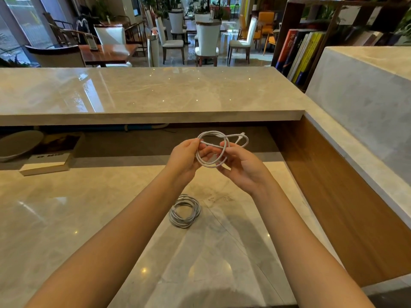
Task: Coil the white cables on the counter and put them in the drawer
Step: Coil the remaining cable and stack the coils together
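Both hands up over the counter (66, 218), w/ a thin, smooth white cable (201, 160) between them. It's bent into a couple of loose round loops, and its plug ends stick out toward the upper right. Left hand (185, 157) pinches the loops at their left side, fingers curled. Right hand (243, 168) has fingers curled under and around the loops' right side, grasping the same cable. The cable is in the air, well above the surface.

Second one, the coiled cable (184, 211), lies flat on the counter below and between the forearms. It's a tight round ring of several turns, greyish-white, touched by neither hand.

Counter is glossy beige marble w/ grey veins and light reflections. Above and behind it is a thick raised ledge (155, 90) of the same polished stone. At right a warm matte wood panel (333, 196) walls in the corner.

The recess under the ledge holds:
- a shallow white bowl (15, 145), contents too dark to tell
- a thick book (49, 158) w/ a dark cover, lying flat
- a blue tube (89, 128) along the back, prob. a hose

Far right, a dark wood bookshelf (282, 30) holds upright books (300, 54) w/ red, white and yellow spines.
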### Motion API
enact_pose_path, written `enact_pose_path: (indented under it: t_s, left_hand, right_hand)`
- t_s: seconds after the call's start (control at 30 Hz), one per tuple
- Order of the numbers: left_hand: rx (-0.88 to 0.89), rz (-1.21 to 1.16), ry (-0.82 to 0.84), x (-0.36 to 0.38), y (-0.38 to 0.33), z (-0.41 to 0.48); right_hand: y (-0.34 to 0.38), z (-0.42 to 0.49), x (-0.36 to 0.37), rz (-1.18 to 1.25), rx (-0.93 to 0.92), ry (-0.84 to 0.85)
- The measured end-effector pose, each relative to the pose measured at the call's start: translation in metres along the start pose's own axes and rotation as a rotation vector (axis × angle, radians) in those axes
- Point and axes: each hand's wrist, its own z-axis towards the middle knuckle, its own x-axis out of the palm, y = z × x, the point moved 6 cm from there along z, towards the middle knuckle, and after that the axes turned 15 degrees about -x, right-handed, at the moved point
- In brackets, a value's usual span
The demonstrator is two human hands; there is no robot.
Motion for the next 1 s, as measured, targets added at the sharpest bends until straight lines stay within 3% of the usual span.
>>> enact_pose_path:
  t_s: [0.1, 0.2, 0.27, 0.4, 0.5, 0.63, 0.7, 0.83, 1.0]
  left_hand:
    - [-0.164, -0.398, 0.131, 0.003, 0.007, -0.001]
    - [-0.185, -0.456, 0.164, 0.003, 0.01, -0.001]
    - [-0.136, -0.324, 0.133, 0.001, 0.009, -0.002]
    - [0.099, 0.202, 0.019, 0.0, -0.006, -0.003]
    - [0.166, 0.311, -0.022, 0.002, -0.012, -0.004]
    - [0.134, 0.186, 0.13, 0.015, -0.012, -0.011]
    - [0.138, 0.198, 0.182, 0.019, -0.013, -0.015]
    - [0.225, 0.512, -0.002, 0.014, -0.01, -0.012]
    - [0.325, 0.564, -0.077, 0.004, -0.008, -0.011]
  right_hand:
    - [-0.008, -0.001, -0.007, 0.077, 0.065, -0.012]
    - [-0.007, 0.0, -0.013, 0.002, 0.077, 0.015]
    - [0.001, 0.001, -0.012, -0.105, 0.024, 0.068]
    - [0.029, 0.003, -0.005, -0.464, -0.101, 0.304]
    - [0.044, 0.006, 0.0, -0.611, -0.077, 0.398]
    - [0.047, 0.013, 0.002, -0.849, -0.156, 0.222]
    - [0.041, 0.012, -0.001, -0.822, -0.155, 0.1]
    - [0.024, 0.005, -0.009, -0.643, -0.106, -0.079]
    - [0.017, 0.003, -0.011, -0.643, -0.165, -0.132]
